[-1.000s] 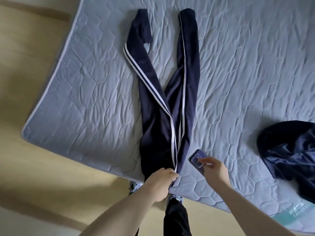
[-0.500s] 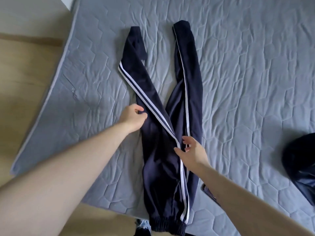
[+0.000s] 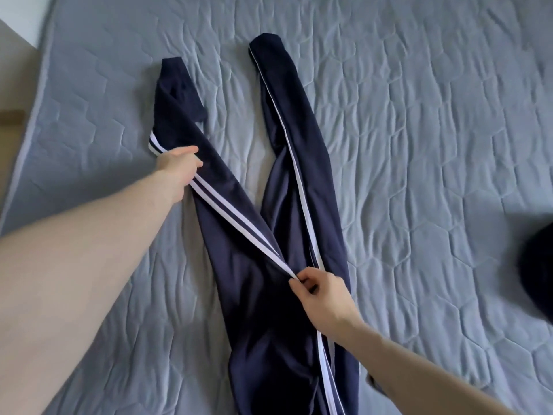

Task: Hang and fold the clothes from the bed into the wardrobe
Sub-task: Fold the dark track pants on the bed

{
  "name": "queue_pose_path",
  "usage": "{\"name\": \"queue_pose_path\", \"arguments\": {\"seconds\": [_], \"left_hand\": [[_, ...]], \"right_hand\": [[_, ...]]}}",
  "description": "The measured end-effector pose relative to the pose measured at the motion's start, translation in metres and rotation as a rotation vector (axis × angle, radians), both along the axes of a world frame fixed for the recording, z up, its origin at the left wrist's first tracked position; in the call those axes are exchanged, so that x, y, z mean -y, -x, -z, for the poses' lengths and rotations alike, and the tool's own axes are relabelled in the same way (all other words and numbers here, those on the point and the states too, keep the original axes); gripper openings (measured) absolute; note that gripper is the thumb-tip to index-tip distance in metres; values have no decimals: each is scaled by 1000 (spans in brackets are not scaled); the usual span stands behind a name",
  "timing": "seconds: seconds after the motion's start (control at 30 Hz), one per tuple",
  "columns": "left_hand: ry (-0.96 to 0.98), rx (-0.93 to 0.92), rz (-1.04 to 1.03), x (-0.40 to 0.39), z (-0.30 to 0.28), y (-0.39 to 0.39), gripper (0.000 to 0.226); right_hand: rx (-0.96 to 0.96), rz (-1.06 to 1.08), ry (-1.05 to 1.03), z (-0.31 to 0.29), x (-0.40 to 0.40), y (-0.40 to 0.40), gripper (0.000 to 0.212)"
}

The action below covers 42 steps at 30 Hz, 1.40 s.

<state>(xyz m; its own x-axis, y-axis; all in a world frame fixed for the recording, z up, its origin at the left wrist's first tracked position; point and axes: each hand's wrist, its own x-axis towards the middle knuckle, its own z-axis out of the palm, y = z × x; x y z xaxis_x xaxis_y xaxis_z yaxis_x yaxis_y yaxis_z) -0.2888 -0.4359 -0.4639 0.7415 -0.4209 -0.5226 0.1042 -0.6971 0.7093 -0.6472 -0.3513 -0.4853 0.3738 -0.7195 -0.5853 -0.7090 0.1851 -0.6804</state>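
Navy track pants (image 3: 263,298) with white side stripes lie flat on the grey quilted mattress (image 3: 419,145), legs spread in a V pointing away from me. My left hand (image 3: 176,166) grips the striped outer edge of the left leg, about halfway up it. My right hand (image 3: 321,298) pinches the same white stripe near the crotch, where the two legs meet. The stripe runs taut between both hands. The left leg's cuff is folded over at the far end.
A dark garment (image 3: 538,265) lies at the right edge of the mattress, mostly cut off. A phone corner (image 3: 374,381) peeks out under my right forearm. Wooden floor (image 3: 12,121) shows beyond the mattress's left edge.
My left hand moved from the waistband up along the left leg and took hold of its striped edge. My right hand left the phone and pinched the stripe near the crotch. The view shifted closer.
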Motion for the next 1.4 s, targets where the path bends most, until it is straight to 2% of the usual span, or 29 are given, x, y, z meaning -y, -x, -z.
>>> {"name": "queue_pose_path", "arguments": {"seconds": [0.1, 0.17, 0.23, 0.43, 0.5, 0.53, 0.6, 0.7, 0.8, 0.9, 1.03, 1.1, 1.2, 1.3, 1.4], "left_hand": [[38, 2, -21, 11, 2, -9, 58], [17, 45, 1, 16, -2, -14, 58], [-38, 91, 31, 20, -9, -17, 53], [-124, 63, 128, 37, -10, -6, 36], [-58, 135, 75, 46, -12, 7, 17], [-11, 183, 58, 51, -16, 14, 19], [73, 361, 108, 62, -29, 24, 42], [183, 688, 386, 89, -59, 56, 56], [248, 798, 543, 121, -85, 94, 64], [203, 720, 668, 150, -92, 122, 69], [-41, 429, 877, 168, -78, 145, 86], [-115, 360, 928, 156, -63, 154, 86], [-139, 344, 956, 118, -37, 160, 74], [-174, 379, 899, 83, -20, 148, 68], [-203, 376, 849, 72, -16, 131, 62]], "right_hand": [[10, -8, -32, -1, 7, 10, 24], [2, -8, -39, -5, 11, 16, 26], [-33, -27, -16, -10, 12, 21, 28], [-220, 36, 67, -9, 11, 44, 25], [-241, 36, 52, -6, 9, 48, 23], [-239, 30, 49, -6, 8, 49, 22], [-213, 24, 49, -9, 5, 48, 21], [-168, 42, 32, -19, 3, 45, 20], [-147, 83, 24, -28, 3, 47, 20], [-125, 171, 51, -33, 2, 52, 13], [-198, 320, 45, -27, 7, 63, 7], [-222, 348, 22, -21, 10, 68, 3], [-253, 305, -24, -15, 7, 74, 4], [-285, 230, -28, -17, 7, 75, 9], [-268, 163, -23, -22, 24, 72, 20]]}}
